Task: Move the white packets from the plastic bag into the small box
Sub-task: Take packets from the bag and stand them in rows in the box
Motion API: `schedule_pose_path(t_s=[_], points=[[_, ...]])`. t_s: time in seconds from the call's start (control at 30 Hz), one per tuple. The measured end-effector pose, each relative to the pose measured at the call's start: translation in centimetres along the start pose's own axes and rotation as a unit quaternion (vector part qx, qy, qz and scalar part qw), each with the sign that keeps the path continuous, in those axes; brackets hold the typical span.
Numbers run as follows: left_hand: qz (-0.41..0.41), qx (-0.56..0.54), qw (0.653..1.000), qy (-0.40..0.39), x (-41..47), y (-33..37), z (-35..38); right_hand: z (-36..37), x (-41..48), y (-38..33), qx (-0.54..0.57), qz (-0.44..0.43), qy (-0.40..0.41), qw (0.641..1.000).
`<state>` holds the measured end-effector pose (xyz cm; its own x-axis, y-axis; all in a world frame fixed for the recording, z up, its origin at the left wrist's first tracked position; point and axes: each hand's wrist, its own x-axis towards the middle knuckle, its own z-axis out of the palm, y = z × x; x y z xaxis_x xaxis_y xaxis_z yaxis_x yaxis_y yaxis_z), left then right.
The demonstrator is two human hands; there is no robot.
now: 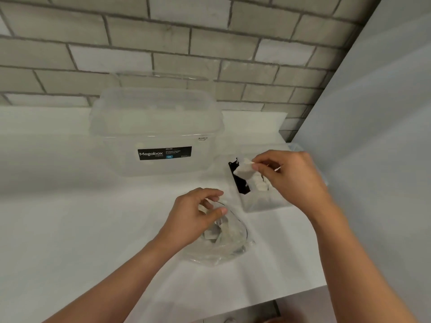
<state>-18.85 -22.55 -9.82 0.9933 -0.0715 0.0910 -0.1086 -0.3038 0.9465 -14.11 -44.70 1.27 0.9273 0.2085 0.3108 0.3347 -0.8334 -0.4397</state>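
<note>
Behind plastic bag [219, 243], Megabox tub [156, 134], beside small box [263, 199], brick wall [163, 43]

Probably a household storage corner: pale brick wall [186, 43] at 12 o'clock, white counter [70, 229] beneath, a clear Megabox storage bin [156, 127] at 11 o'clock

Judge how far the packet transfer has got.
Done: several packets stand in the small box. In hand: the right hand pinches one white packet over it, while the left hand grips the plastic bag. Left: a few bagged packets wait.
</note>
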Motion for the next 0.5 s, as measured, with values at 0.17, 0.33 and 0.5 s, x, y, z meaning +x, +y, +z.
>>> schedule_pose_path(t_s=[0.17,0.33,0.5], points=[[0.110,0.146,0.983,-0.009,1.9,2.3,3.9,-0.7,3.2,5.6,-0.052,0.003,0.070,0.996],[0.151,0.291,0.945,0.001,3.7,3.8,7.6,1.7,6.1,9.5,-0.110,-0.020,-0.059,0.992],[0.160,0.327,0.931,0.017,4.5,3.4,8.8,5.4,7.7,10.5,-0.114,-0.018,-0.205,0.972]])
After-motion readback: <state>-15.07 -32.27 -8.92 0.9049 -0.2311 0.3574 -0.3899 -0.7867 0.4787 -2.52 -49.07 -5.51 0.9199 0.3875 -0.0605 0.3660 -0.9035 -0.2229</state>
